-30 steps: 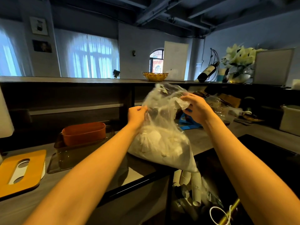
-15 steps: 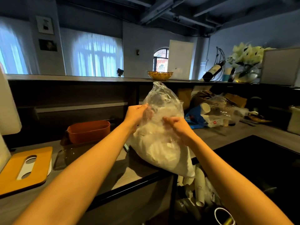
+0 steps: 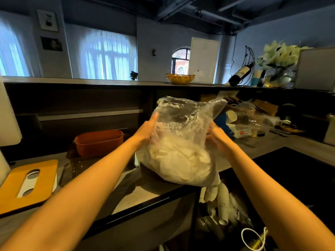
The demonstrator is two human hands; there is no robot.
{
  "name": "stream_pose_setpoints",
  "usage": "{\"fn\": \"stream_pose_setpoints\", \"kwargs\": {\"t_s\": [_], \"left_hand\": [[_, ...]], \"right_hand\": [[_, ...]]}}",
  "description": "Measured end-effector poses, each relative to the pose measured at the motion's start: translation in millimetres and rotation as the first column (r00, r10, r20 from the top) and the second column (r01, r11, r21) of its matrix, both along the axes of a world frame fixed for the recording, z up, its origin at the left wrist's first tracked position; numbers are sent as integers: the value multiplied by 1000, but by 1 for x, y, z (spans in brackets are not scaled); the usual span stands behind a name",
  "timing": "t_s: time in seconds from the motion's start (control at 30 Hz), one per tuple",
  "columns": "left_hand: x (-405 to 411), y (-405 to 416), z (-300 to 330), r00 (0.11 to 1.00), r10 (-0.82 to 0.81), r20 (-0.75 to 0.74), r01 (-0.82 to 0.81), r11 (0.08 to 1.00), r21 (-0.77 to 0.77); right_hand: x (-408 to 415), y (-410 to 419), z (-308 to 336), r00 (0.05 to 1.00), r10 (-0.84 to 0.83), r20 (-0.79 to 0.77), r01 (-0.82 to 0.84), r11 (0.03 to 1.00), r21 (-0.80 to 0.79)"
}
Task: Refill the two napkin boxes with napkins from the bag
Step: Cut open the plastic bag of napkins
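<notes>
Hands (image 3: 146, 130) (image 3: 216, 137) gripping crinkly clear bag (image 3: 181, 140), soft white napkins (image 3: 178, 160) inside

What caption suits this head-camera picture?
Both hands, left and right, hold open a napkin bag on the counter.
</notes>
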State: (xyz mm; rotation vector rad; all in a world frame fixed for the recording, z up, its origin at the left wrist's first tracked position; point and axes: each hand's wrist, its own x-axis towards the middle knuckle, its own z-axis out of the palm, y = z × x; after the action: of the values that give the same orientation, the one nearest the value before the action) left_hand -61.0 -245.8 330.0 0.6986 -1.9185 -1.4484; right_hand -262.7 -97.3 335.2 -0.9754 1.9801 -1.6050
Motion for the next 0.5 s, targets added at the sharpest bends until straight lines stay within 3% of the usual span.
{"fn": "stream_pose_setpoints", "kwargs": {"t_s": [0.07,0.17,0.27,0.37,0.43,0.5], "left_hand": [[1,7,-1,999,-50,22,50,999,-16],[1,5,-11,971,-30,236,57,993,-107],[-1,-2,-25,940,-38,339,59,997,-51],[1,8,-19,975,-59,215,66,998,-21],[3,11,-15,985,-49,165,50,999,-1],[4,6,-13,990,-54,131,46,997,64]], "right_hand": [[-4,3,-22,1000,22,10,-23,996,90],[-3,11,-51,988,105,110,-138,923,359],[1,10,-57,985,137,-108,-51,819,572],[-9,4,-59,919,86,-384,157,815,558],[-14,7,-63,910,-32,-414,229,871,435],[-18,6,-63,934,-163,-317,258,923,286]]}}
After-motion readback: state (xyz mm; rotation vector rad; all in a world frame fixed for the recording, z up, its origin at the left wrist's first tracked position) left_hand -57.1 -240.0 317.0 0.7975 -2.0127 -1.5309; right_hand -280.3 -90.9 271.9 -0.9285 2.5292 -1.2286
